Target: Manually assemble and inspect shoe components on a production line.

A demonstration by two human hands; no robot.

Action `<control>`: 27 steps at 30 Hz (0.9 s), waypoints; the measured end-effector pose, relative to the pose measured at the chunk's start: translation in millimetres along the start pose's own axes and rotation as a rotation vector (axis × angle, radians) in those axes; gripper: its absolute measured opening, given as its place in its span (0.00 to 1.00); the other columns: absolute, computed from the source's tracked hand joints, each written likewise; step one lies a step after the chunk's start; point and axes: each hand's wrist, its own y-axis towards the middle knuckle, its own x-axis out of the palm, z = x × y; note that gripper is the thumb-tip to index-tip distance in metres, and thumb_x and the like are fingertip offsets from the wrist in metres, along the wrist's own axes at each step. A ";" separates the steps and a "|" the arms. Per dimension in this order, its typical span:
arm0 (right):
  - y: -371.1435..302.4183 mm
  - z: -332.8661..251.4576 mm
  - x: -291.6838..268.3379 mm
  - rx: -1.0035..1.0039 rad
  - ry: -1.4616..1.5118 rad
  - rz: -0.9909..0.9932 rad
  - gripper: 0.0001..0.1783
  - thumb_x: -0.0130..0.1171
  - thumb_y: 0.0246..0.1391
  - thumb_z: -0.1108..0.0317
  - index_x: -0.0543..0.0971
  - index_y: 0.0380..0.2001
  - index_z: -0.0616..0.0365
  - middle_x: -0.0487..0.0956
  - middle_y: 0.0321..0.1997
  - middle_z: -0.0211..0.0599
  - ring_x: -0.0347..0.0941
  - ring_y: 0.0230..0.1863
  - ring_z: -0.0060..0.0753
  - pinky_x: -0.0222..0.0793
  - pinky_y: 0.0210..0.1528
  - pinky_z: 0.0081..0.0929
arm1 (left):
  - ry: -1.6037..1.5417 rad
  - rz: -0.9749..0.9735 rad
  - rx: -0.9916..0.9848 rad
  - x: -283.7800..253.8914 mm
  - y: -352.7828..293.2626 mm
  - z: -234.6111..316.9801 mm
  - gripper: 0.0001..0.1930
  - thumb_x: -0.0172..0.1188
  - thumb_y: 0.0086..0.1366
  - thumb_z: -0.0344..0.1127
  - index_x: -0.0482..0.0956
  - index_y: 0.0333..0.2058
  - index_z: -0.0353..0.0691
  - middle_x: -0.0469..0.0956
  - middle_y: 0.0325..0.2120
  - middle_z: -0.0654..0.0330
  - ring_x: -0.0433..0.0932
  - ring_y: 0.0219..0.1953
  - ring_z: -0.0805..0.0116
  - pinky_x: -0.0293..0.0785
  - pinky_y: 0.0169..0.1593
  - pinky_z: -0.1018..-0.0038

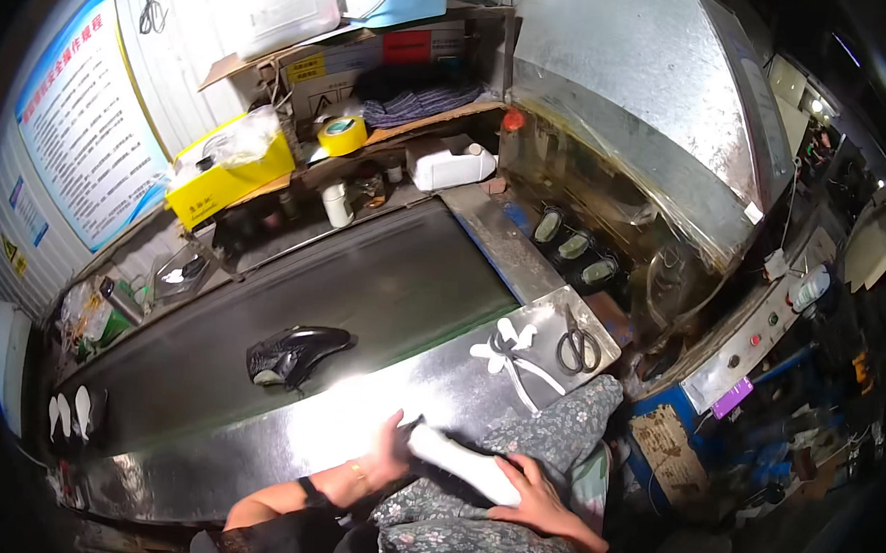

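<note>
Over my lap, in front of the metal table edge, I hold a shoe (463, 465) with its long white sole turned up and dark material along its sides. My left hand (381, 458) is closed at its left end, slightly blurred. The fingers of my right hand (535, 499) wrap round the other end, thumb side against the sole. Beyond my hands, a shiny black shoe upper (304, 354) lies on the dark conveyor belt. Scissors (579, 348) with black handles and some white strips (511, 355) lie on a metal plate to the right.
Several white-soled shoes (82, 411) stand at the belt's left end. Three dark shoes (573, 245) sit by the metal hood (635, 56) at the far right. Behind the belt are a yellow box (230, 177), yellow tape (342, 136) and a white jug (454, 167).
</note>
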 end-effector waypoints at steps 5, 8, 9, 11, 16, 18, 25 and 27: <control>-25.6 2.4 1.0 0.104 0.380 0.288 0.53 0.71 0.44 0.61 0.52 0.70 0.57 0.58 0.67 0.52 0.54 0.68 0.46 0.51 0.69 0.39 | -0.024 -0.204 0.340 75.6 22.9 -17.1 0.23 0.49 0.69 0.48 0.73 0.53 0.38 0.75 0.52 0.53 0.71 0.56 0.60 0.63 0.63 0.60; -44.3 -1.2 -18.1 0.305 1.334 0.288 0.50 0.59 0.49 0.77 0.47 0.73 0.47 0.66 0.63 0.40 0.72 0.53 0.31 0.70 0.55 0.28 | 0.116 -0.493 0.322 119.3 14.9 -37.8 0.31 0.53 0.68 0.40 0.55 0.66 0.40 0.64 0.62 0.56 0.63 0.63 0.62 0.56 0.66 0.63; -50.4 -5.5 -23.7 0.208 1.336 0.360 0.50 0.56 0.48 0.78 0.47 0.72 0.46 0.70 0.59 0.40 0.77 0.43 0.30 0.76 0.45 0.26 | 0.208 -0.520 0.337 130.4 10.5 -44.5 0.36 0.54 0.67 0.39 0.49 0.69 0.40 0.60 0.64 0.57 0.60 0.64 0.62 0.54 0.67 0.64; -64.8 -15.2 -37.1 0.180 1.398 0.504 0.51 0.55 0.44 0.73 0.46 0.72 0.43 0.71 0.57 0.51 0.78 0.41 0.45 0.81 0.38 0.39 | 0.251 -0.693 0.297 146.7 5.0 -54.3 0.37 0.54 0.68 0.40 0.47 0.69 0.39 0.57 0.66 0.56 0.56 0.67 0.64 0.46 0.70 0.66; -146.9 -17.2 -91.2 0.167 1.137 0.946 0.48 0.50 0.43 0.71 0.51 0.71 0.50 0.71 0.54 0.51 0.75 0.35 0.33 0.76 0.37 0.27 | 1.141 -0.811 0.382 122.9 6.5 -59.2 0.26 0.55 0.69 0.40 0.65 0.61 0.33 0.70 0.59 0.52 0.67 0.61 0.65 0.61 0.63 0.69; -196.9 6.9 -126.5 0.271 0.742 1.072 0.46 0.51 0.46 0.65 0.50 0.71 0.54 0.66 0.60 0.50 0.68 0.44 0.36 0.67 0.47 0.31 | 1.655 -0.827 0.617 90.6 9.8 -58.8 0.24 0.57 0.67 0.41 0.70 0.56 0.31 0.71 0.57 0.48 0.70 0.59 0.58 0.66 0.61 0.66; -346.2 73.1 -257.6 0.441 -0.095 1.350 0.44 0.55 0.53 0.56 0.54 0.69 0.63 0.57 0.70 0.51 0.51 0.71 0.44 0.43 0.71 0.39 | 1.724 -0.465 0.887 -13.7 -3.4 -67.3 0.24 0.58 0.66 0.41 0.70 0.57 0.35 0.69 0.57 0.43 0.70 0.59 0.47 0.66 0.62 0.62; -355.3 65.4 -270.8 0.369 0.169 1.449 0.41 0.55 0.54 0.58 0.56 0.68 0.62 0.60 0.68 0.49 0.55 0.69 0.43 0.47 0.69 0.38 | 1.743 -0.352 0.859 -23.3 -7.2 -65.2 0.22 0.57 0.66 0.41 0.72 0.55 0.36 0.71 0.56 0.43 0.69 0.58 0.45 0.67 0.61 0.62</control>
